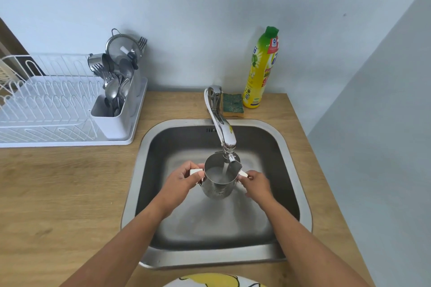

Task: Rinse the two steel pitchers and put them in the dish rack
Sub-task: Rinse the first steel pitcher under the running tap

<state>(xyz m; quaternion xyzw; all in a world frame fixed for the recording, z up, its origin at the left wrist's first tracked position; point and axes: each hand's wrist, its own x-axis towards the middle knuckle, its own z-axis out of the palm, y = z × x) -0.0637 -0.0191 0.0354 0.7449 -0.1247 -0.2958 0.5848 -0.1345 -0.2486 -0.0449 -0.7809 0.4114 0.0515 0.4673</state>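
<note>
A steel pitcher (215, 187) is held upright over the sink (290, 147), right under the faucet (222, 128). Water runs from the spout into it. A white handle sticks out on each side of it. My left hand (182, 184) grips the left handle and my right hand (257, 185) grips the right one. A darker steel spout (236, 166) shows inside the right rim, so a second pitcher may sit nested in the first; I cannot tell for sure. The white dish rack (70, 142) stands on the counter at the far left, apart from both hands.
The rack's cutlery holder (114, 123) holds several spoons, forks, a strainer and a steel cup. A green-yellow sponge (233, 102) and a yellow dish soap bottle (260, 70) stand behind the sink. A plate rim (210, 281) shows at the bottom edge. The wooden counter (58, 193) lies left of the sink.
</note>
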